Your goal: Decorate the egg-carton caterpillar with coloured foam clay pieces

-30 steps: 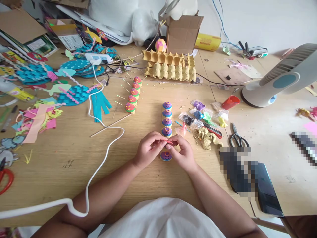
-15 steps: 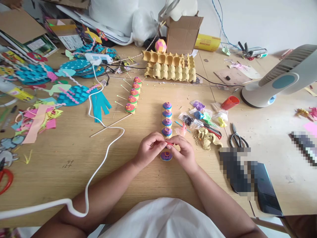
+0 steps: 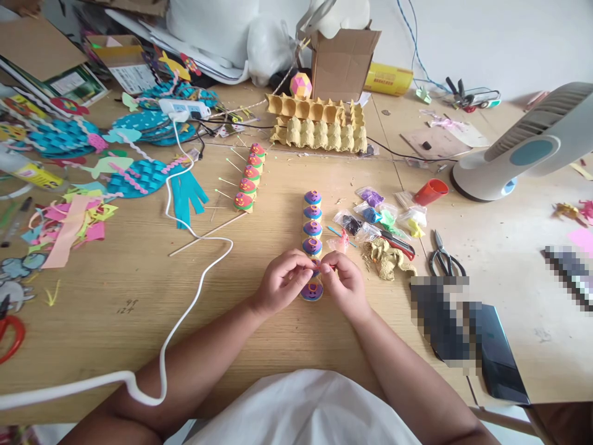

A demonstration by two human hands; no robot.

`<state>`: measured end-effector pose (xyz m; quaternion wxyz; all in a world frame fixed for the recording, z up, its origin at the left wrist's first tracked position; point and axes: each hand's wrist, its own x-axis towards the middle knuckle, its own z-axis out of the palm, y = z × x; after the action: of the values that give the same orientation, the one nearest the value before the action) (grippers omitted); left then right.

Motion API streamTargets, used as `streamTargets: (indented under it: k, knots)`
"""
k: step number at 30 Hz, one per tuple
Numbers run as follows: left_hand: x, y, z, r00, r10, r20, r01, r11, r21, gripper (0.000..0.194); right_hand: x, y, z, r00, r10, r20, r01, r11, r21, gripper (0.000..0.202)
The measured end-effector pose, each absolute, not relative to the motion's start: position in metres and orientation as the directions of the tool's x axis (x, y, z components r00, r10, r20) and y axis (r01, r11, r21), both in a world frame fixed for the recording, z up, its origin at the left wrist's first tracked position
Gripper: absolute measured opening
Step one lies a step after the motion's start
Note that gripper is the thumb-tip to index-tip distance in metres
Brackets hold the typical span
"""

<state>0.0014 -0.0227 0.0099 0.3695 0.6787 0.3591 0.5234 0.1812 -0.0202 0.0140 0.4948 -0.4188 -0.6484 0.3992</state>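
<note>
Over a row of purple and blue clay-covered egg-carton cups [image 3: 312,228], my left hand [image 3: 283,281] and my right hand [image 3: 345,284] meet fingertip to fingertip. Both hands are pinched closed on a small, thin piece of red modelling clay [image 3: 317,267], mostly hidden by the fingers. Below the fingers shows the nearest cup [image 3: 312,292], with a smiling face drawn in clay. One cup behind the fingertips is partly covered. To the left stands a second row of red and green cups [image 3: 249,179] with thin sticks poking out.
Right of the row lie bags of coloured clay [image 3: 370,214], a utility knife [image 3: 397,245], torn carton scraps [image 3: 388,259], pliers [image 3: 445,254] and a red cup [image 3: 430,192]. A white cable [image 3: 199,290] crosses the left side. Egg cartons [image 3: 319,127] and a fan [image 3: 514,148] stand farther back.
My fingertips have drawn slightly apart, and less of the red clay shows between them. More of the nearest cup and the one behind it is visible.
</note>
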Motion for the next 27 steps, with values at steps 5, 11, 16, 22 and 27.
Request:
streamTargets:
  k: [5,11,16,22,27]
  knots:
    - [0.0019,-0.0233,0.0082,0.182,0.866,0.465,0.135,-0.491,0.861,0.014,0.1809,-0.0194,0.0127,-0.178,0.94,0.292,0.126,0.316,-0.94,0.031]
    - [0.0007,-0.0233,0.0032,0.141,0.884,0.445,0.119,-0.461,0.879,0.02,0.1805,-0.02,0.0077,-0.154,0.973,0.172,0.042,0.181,-0.983,0.024]
    - [0.0013,-0.0226,0.0037,0.117,0.897,0.425,0.109,-0.437,0.893,0.018,0.1828,-0.0193,0.0084,-0.15,0.972,0.182,0.026,0.188,-0.982,0.036]
    - [0.0023,-0.0223,0.0046,0.125,0.89,0.439,0.108,-0.452,0.885,0.018,0.1824,-0.019,0.0109,-0.189,0.968,0.163,0.034,0.172,-0.984,0.041]
    - [0.0022,-0.0224,0.0039,0.121,0.891,0.437,0.134,-0.451,0.882,0.017,0.179,-0.0183,0.0083,-0.142,0.986,0.089,-0.053,0.082,-0.995,0.031]
